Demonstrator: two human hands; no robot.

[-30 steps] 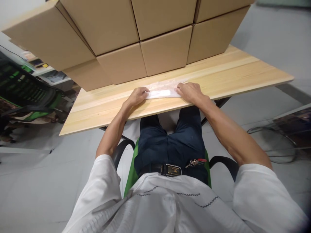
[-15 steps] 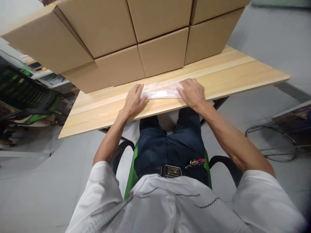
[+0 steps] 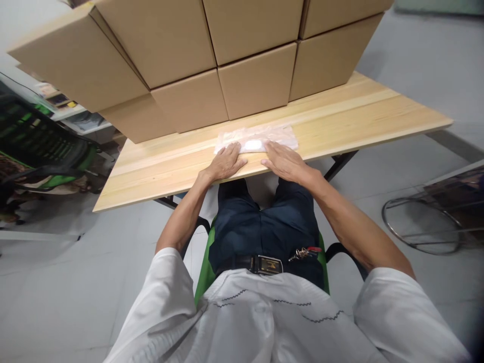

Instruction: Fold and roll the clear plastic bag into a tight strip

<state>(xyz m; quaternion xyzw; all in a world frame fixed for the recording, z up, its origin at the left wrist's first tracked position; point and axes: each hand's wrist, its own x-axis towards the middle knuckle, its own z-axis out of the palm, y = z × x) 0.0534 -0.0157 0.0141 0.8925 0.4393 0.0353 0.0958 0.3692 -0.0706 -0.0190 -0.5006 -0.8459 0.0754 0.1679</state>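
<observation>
Both hands (image 3: 226, 164) now nearer, flat.

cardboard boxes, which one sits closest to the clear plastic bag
The brown cardboard box in the middle of the bottom row, directly behind the clear plastic bag; its neighbours sit off to either side.

A packing workroom: stacked cardboard boxes (image 3: 223, 55) on a plain wooden table (image 3: 370, 113).
</observation>
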